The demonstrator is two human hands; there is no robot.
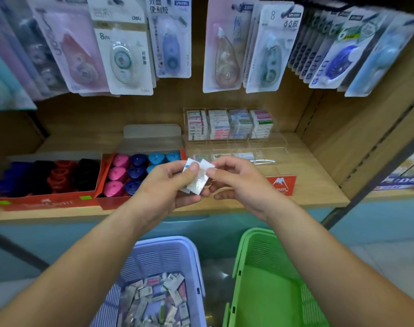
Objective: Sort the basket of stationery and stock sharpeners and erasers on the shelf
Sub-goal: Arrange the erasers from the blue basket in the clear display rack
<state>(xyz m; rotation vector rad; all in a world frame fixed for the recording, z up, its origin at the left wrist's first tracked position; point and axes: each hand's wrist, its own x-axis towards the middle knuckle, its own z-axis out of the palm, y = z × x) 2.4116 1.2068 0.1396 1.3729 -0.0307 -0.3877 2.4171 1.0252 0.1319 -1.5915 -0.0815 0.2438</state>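
A: Two hands in the head view, both clamped on the same thing. The left hand [170, 185] gripped a small stack of wrapped erasers [198, 179], thumb on top. The right hand [239, 182] pinched the edge of the top one. The stack sat over the front of the shelf [314, 185], just in front of the sharpeners [121, 173].

B: Baskets?

A: The purple basket [163, 241] was below the left forearm, its bottom covered in loose wrapped erasers. The green basket [267, 253] stood just beside it on the right. I saw no items in the part that showed.

B: Shelf stock?

A: The clear organizer [229, 125] at the back held four columns of boxed erasers in its upper tier. Its lower front tier had only a few pieces. The sharpeners filled two red trays [48, 201] on the left: dark and red ones in one, pink and blue in the other. The left hand hid that tray's near corner.

B: Progress?

A: Partway, my call. The sharpeners looked stocked. Erasers were the bulk left, going by the purple basket's load and the sparse front tier. Couldn't tell which compartment the held one suited.
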